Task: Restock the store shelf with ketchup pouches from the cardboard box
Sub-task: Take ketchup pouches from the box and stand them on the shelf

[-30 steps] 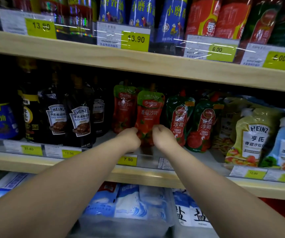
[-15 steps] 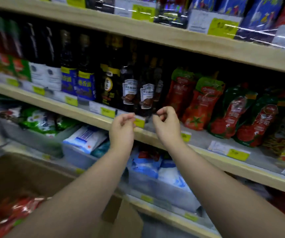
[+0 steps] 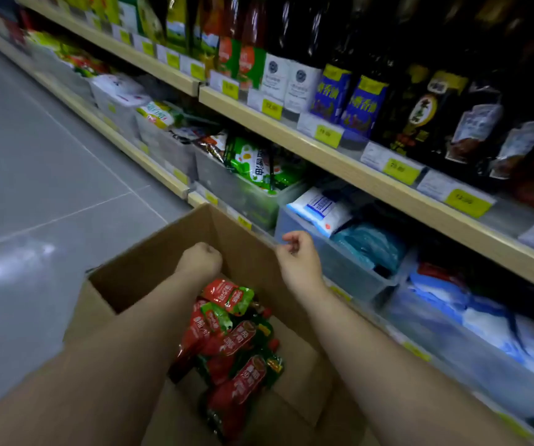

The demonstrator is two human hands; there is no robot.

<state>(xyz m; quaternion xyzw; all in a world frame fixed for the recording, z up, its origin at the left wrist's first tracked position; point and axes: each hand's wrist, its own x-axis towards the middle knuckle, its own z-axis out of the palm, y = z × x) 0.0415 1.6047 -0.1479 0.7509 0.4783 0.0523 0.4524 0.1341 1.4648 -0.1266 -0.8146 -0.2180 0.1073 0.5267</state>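
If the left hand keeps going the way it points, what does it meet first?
Most likely the far inner wall of the cardboard box: the left hand, loosely closed and empty, sits just short of it, above the ketchup pouches. Depth is uncertain.

Red/green ketchup pouches [image 3: 230,346] piled loose in open cardboard box [image 3: 149,268] beside shelf [image 3: 355,175].

I hold both my hands over the open cardboard box [image 3: 149,275] that stands on the grey floor [image 3: 43,175]. My left hand [image 3: 198,260] is a loose fist above the box, empty. My right hand [image 3: 298,259] is near the far edge of the box, the fingers curled, holding nothing. Inside the box lies a pile of red and green ketchup pouches [image 3: 230,346]. At the right, the store shelf [image 3: 349,165] carries dark bottles [image 3: 426,101] behind yellow price tags [image 3: 400,170].
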